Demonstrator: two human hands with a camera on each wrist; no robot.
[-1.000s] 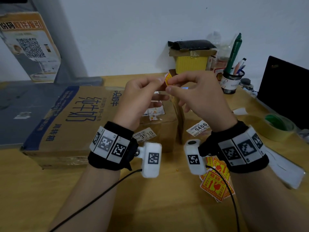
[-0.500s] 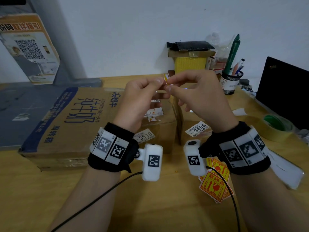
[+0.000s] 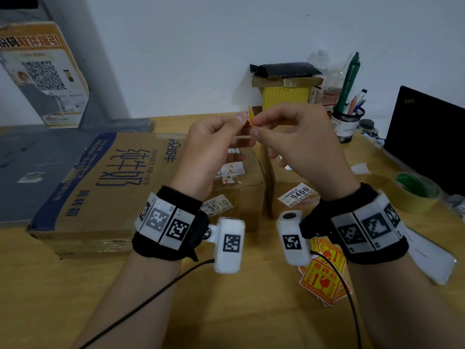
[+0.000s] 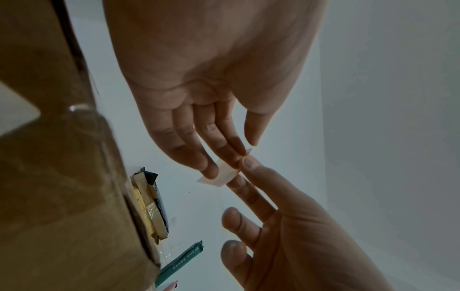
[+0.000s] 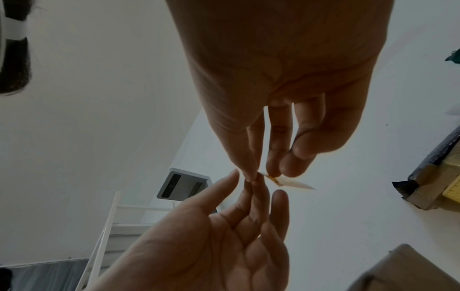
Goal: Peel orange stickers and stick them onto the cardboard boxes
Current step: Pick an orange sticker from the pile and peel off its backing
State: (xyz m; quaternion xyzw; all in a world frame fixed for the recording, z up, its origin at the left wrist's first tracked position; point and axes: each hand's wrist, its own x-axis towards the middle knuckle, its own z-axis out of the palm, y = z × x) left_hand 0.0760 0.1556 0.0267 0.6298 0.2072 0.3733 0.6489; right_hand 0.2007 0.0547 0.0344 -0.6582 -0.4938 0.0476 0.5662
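Both hands are raised above the bench [image 3: 226, 311], over the seam between the cardboard boxes. The left hand [image 3: 214, 149] pinches an orange sticker [image 3: 251, 116] between thumb and fingertips; its grip is closed on the sticker. The right hand [image 3: 299, 142] meets it from the opposite side, thumb and forefinger pinching the same sticker at its near edge; its remaining fingers are loosely spread. In the left wrist view the pale backing side [image 4: 220, 175] runs across the left fingertips [image 4: 211, 169], with the right thumb tip touching its upper corner. In the right wrist view one pointed corner of the sticker [image 5: 296, 184] projects free beyond the fingers.

Taking the large printed box [image 3: 108, 187] as the reference: a smaller box [image 3: 241, 197] stands touching its right edge, bearing a label reading 3510. A further box [image 3: 289, 195], labelled 9466, stands just right of that, with a narrow gap between them. A stack of orange stickers [image 3: 319, 280] lies on the bench nearer the person than these boxes, partly under the right wrist. A tape roll [image 3: 412, 192] lies well to the right, a pen cup [image 3: 348, 124] beyond it near the wall. Open bench surface runs along the large box's near edge.
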